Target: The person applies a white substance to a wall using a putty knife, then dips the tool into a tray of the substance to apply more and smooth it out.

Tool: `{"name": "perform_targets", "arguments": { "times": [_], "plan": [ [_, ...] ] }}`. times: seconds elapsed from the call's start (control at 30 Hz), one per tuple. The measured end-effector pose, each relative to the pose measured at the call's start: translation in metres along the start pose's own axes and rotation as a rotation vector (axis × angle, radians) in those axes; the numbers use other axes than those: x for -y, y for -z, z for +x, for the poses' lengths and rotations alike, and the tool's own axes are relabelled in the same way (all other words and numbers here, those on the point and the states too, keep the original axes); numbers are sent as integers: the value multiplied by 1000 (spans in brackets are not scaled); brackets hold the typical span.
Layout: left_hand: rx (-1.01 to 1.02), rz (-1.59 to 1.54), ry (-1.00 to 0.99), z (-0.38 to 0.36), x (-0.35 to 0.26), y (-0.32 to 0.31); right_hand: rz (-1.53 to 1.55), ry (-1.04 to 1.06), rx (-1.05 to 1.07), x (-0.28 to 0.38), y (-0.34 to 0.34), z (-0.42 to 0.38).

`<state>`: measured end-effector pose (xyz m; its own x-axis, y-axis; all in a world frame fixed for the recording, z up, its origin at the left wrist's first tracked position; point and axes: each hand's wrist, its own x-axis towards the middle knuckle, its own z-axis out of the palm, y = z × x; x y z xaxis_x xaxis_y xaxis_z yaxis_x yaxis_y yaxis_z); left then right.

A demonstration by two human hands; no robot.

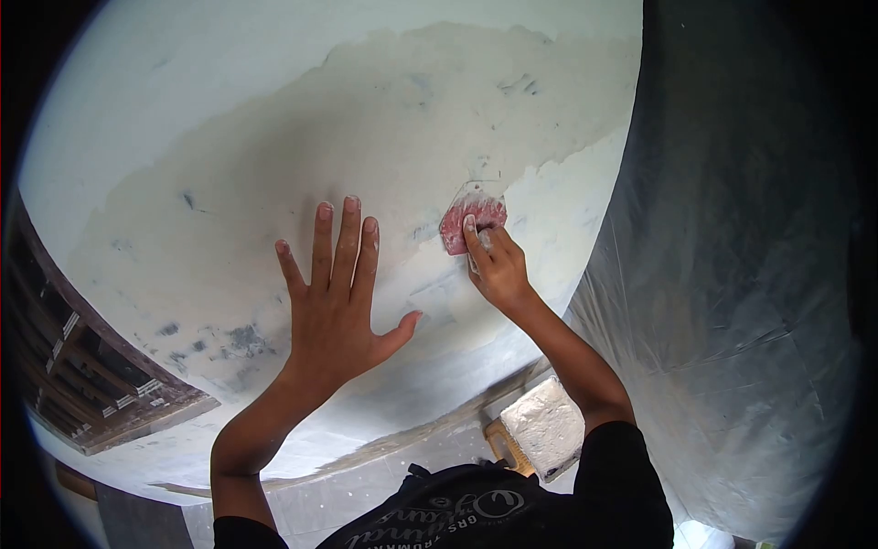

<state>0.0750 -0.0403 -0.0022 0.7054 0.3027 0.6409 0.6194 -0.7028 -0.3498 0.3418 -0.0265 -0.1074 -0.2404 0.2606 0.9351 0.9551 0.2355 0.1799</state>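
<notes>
My right hand (498, 265) grips a red putty scraper (464, 226), thumb laid over its face and white paste smeared along its upper part. The scraper lies close against a pale wall (476, 110). To the left, my left hand (334, 320) is spread out with fingers pointing up and nothing in it; its palm faces the wall. A broad greyish, damp-looking coat of putty (302, 137) covers much of the wall around both hands, and dark patches (245, 340) show through at the lower left.
Translucent plastic sheeting (722, 302) hangs along the right side. Below my right arm, a block-shaped mass of white putty (546, 425) sits beside a wooden stool (503, 446). A dark slatted wooden frame (82, 357) borders the wall at left. Grey floor (366, 489) shows below.
</notes>
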Motion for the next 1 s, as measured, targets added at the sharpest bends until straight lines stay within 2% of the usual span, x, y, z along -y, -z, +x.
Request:
{"name": "perform_targets", "arguments": {
  "times": [0.27,0.33,0.37,0.43,0.53,0.67,0.8,0.87,0.9,0.97,1.0],
  "plan": [
    [12,-35,-7,1,-11,-8,93,-125,38,27,3,-86],
    [25,-52,-2,1,-13,-9,184,-274,60,35,16,-102],
    [25,-54,0,2,-13,-9,184,-273,61,39,24,-110],
    [31,-48,3,2,-16,-11,335,-598,3,47,46,-113],
    [36,-51,-10,7,-23,-13,435,-602,-198,34,61,-99],
    [31,-66,-29,18,-36,-12,901,-921,-337,22,81,-61],
    [-2,-69,-41,22,-43,-10,1073,-967,-425,7,79,-49],
    [8,-66,-37,23,-43,-9,769,-779,-368,0,75,-49],
    [8,-65,-35,22,-43,-10,773,-778,-366,-1,77,-43],
    [13,-65,-30,20,-43,-12,364,-496,-266,-4,84,-30],
    [8,-65,-31,20,-43,-13,367,-497,-264,-8,83,-25]
  ]
}}
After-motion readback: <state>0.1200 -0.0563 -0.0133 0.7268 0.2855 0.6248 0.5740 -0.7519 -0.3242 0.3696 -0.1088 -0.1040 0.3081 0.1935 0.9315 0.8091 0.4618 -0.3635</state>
